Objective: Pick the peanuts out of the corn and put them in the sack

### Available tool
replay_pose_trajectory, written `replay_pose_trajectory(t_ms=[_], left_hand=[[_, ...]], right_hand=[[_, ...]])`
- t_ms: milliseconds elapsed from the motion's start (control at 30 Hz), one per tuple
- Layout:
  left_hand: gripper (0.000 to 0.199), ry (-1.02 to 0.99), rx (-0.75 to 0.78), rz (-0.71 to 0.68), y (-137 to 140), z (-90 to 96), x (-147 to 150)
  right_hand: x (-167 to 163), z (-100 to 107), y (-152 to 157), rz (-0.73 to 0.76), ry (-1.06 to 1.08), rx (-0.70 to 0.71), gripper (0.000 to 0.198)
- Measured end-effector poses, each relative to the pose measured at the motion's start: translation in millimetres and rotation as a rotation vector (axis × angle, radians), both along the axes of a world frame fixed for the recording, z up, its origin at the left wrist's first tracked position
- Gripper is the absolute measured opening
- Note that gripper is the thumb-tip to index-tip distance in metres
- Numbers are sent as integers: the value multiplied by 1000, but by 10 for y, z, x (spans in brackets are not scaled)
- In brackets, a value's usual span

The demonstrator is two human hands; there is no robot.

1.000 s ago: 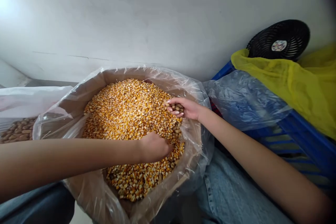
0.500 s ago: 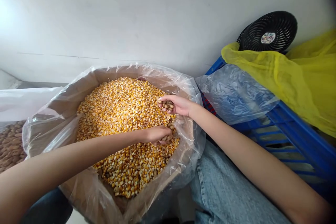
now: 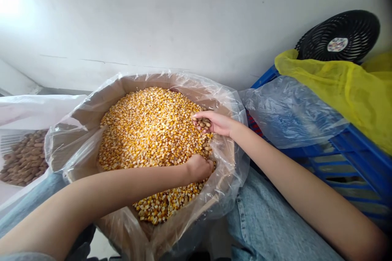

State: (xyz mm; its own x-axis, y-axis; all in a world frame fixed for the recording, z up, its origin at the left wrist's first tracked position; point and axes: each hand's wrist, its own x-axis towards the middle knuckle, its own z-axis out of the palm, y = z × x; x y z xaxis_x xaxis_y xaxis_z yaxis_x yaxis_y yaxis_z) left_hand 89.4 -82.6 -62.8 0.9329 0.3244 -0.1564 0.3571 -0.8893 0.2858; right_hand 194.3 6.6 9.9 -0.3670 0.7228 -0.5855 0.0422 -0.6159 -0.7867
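Shifted toward the near side of the bag (image 3: pixel 225 183) since the earlier frame is the left hand (image 3: pixel 199 168), set against the corn (image 3: pixel 147 122). Its fingers are curled, but their tips are hidden; whether anything is gripped cannot be told. Peanuts (image 3: pixel 203 122) are cupped in the loosely closed fingers of the right hand (image 3: pixel 216 122), over the bag's right side. Peanut picking is apparently in hand; next, a light pinch, free of corn, seems called for.
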Motion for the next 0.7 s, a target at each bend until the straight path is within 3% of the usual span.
replay_pose_trajectory(t_ms=[200,300,400,533,633,700], left_hand=[[25,158,-48,25,-3,69,15],[25,170,-86,83,115,318,-106],[29,151,-153,231,264,731,-401],[26,-81,-340,474,449,1380,-1205],[33,-292,-365,858,484,1730,-2137],[41,-321,-342,1111,446,1807,-2829]], right_hand=[[-17,33,-17,-28,-42,-6,9],[-29,54,-18,-60,-61,-25,10],[-41,58,-27,-92,-86,-34,8],[-30,16,-43,-121,-198,-15,4],[-21,-3,-41,-98,-246,10,8],[-87,46,-21,-82,-268,17,7]])
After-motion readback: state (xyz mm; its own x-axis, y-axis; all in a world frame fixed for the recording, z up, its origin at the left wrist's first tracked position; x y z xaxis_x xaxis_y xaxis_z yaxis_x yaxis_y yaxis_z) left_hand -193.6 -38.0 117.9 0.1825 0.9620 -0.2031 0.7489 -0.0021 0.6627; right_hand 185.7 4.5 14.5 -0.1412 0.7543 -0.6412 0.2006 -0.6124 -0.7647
